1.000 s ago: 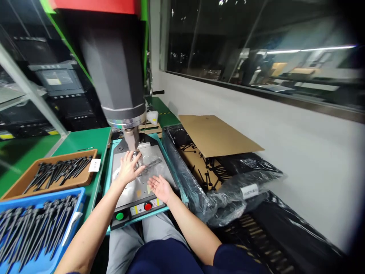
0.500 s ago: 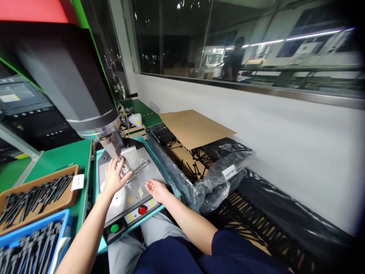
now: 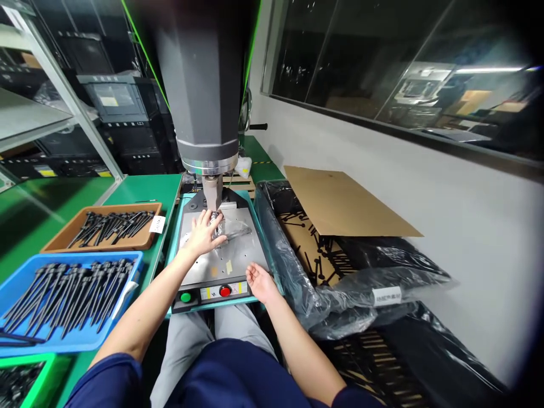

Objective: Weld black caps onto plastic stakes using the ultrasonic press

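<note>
My left hand [image 3: 204, 235] reaches over the metal plate [image 3: 238, 258] of a press machine, fingers spread. Its fingertips are at a small shiny metal fixture [image 3: 219, 226] directly under the press tool [image 3: 212, 192]; whether they press on it I cannot tell. A slender piece in a clear cover [image 3: 238, 229] extends right from the fixture. My right hand [image 3: 261, 283] lies palm up at the plate's front right corner, its fingers loosely curled but apart from the palm, with nothing visible in it. Left of it are a red button [image 3: 225, 290] and a green button [image 3: 186, 297].
On the left, a brown tray [image 3: 102, 247] and a blue tray [image 3: 127, 294] hold black rod-like parts, with a green bin [image 3: 46, 368] below. At right, a plastic-lined box [image 3: 293, 277] of similar parts stands under a cardboard sheet [image 3: 352, 204]. The press head [image 3: 204, 96] hangs overhead.
My view has swung left, so the machine now sits nearer the middle and the trays show more fully. My left hand stays at the fixture; my right hand stays near the plate's front right.
</note>
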The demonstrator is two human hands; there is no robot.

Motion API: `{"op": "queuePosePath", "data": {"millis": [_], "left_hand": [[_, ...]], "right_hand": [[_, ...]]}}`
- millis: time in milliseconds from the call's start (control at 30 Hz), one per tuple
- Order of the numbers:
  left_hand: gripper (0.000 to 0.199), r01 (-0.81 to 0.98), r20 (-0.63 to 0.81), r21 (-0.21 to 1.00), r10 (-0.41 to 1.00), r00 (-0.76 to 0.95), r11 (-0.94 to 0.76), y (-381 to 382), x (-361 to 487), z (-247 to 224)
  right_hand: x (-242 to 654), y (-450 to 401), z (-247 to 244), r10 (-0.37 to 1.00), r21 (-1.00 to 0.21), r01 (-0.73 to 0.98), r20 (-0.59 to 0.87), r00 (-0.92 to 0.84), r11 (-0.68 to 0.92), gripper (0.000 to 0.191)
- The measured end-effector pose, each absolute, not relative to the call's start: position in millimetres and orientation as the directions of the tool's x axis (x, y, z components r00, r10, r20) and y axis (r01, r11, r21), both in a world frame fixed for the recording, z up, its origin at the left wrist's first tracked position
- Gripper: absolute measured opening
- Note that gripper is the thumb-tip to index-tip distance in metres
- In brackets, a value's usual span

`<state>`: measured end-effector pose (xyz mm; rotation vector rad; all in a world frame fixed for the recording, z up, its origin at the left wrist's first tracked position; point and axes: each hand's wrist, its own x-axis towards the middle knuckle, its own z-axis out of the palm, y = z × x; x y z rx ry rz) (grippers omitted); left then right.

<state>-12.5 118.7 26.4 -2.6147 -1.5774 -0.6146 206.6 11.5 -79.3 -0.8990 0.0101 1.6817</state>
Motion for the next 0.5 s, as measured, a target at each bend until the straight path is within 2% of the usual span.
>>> {"op": "queuePosePath", "data": {"millis": [300,433,500], "left_hand": [[0.070,0.845,0.355,0.174,0.832,0.426,-0.506,116,-15,32],[0.067,0.828,0.418,0.216,0.815,0.401,-0.518,105,-19,41],[0.061,0.805,0.497,0.274,0.794,0.350,-0.527,88,-25,46]], "right_hand": [[205,10,-82,0.826,-0.463,-0.818,-0.563,-0.025,-0.340,0.013],[207,3,-87,0.858,-0.524,-0.789,-0.513,-0.008,-0.321,0.001],[211,-5,-93,0.888,-0.582,-0.752,-0.460,-0.011,-0.310,0.013]]}}
